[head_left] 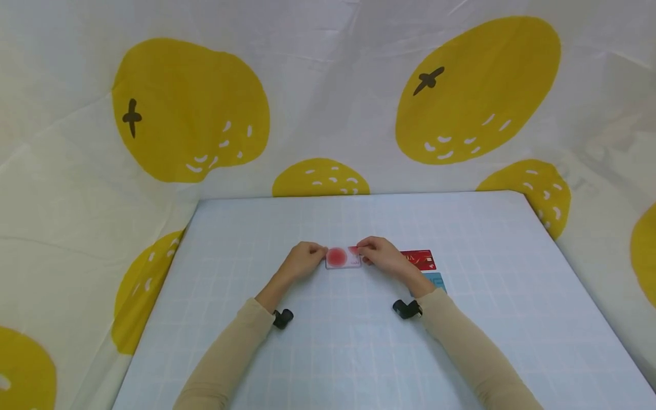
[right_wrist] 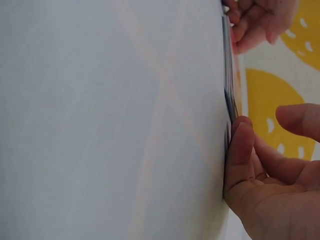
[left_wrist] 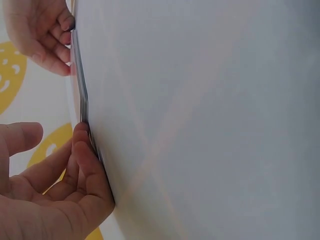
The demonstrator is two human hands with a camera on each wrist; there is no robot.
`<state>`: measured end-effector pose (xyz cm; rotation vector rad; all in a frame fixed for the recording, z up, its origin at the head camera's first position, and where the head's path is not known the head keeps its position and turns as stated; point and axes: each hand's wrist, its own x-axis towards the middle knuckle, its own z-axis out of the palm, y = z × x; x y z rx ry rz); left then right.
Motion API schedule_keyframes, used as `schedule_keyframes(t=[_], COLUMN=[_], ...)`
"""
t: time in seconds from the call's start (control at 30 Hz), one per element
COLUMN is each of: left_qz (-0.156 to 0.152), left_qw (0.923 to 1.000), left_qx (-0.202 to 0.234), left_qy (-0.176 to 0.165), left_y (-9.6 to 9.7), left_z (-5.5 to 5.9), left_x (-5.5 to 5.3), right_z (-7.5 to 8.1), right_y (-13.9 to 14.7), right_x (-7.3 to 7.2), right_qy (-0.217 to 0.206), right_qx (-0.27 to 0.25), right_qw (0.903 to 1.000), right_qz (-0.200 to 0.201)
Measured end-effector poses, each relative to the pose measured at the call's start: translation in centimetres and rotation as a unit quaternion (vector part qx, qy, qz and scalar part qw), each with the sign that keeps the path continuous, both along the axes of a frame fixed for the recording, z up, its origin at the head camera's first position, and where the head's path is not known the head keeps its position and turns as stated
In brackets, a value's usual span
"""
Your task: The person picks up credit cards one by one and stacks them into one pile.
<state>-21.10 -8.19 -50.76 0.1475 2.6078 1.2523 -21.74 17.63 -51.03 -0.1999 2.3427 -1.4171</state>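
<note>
A small stack of cards [head_left: 343, 259], the top one pale with a red circle, lies on the table between the two hands. At its left end, the left hand [head_left: 302, 259] holds it with curled fingertips. The right hand [head_left: 382, 256] grips the other end, its fingers covering part of the upper right corner. In the left wrist view, the thumb stands apart from the fingers, which meet the stack's edge [left_wrist: 79, 75]. Several layered card edges [right_wrist: 227, 55] show in the right wrist view. A red card [head_left: 422, 259] lies partly behind the right hand and wrist.
Below the red card is a teal card [head_left: 437, 279], partly hidden by the right forearm. The table [head_left: 318, 359] has a pale checked cover. Behind it hangs a white cloth [head_left: 328, 97] with large yellow fruit shapes. Small black cameras [head_left: 407, 308] sit at the wrists.
</note>
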Motion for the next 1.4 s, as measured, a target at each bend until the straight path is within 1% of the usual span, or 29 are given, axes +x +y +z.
schedule_keyframes(t=[0.1,0.27,0.37,0.6,0.83,0.97,1.13,1.27,1.4], left_qz=[0.003,0.007,0.004,0.007,0.003,0.013,0.024,0.018,0.01], left_qw=[1.0,1.0,1.0,1.0,1.0,0.9999,0.9993,0.998,0.996], left_qx=[-0.003,-0.007,-0.008,-0.004,-0.001,0.002,0.026,0.058,0.086], left_qy=[0.005,0.001,0.001,0.0,0.006,0.007,0.014,0.017,0.023], left_y=[0.0,0.0,-0.1,-0.3,-0.5,-0.6,-0.8,-0.6,0.0], left_z=[0.1,0.2,0.1,0.3,0.4,0.8,1.1,1.6,2.5], left_x=[0.0,0.1,0.1,0.2,0.3,0.5,1.0,1.5,2.2], right_z=[0.1,0.1,0.0,0.1,0.5,0.5,0.9,1.7,2.7], right_y=[-0.1,-0.3,-0.3,-0.3,-0.3,-0.2,-0.1,0.3,1.0], right_x=[0.1,0.3,0.4,0.4,0.4,0.4,0.8,1.5,2.2], right_qy=[0.004,0.005,0.007,0.011,-0.007,-0.01,-0.006,0.01,0.029], right_qx=[0.004,0.006,0.007,0.006,0.007,0.008,0.01,0.01,-0.003], right_qw=[1.0,1.0,0.9999,0.9999,0.9998,0.9997,0.9998,0.9998,0.9994], right_qz=[-0.002,-0.005,-0.006,-0.006,-0.018,-0.019,-0.019,-0.016,-0.016])
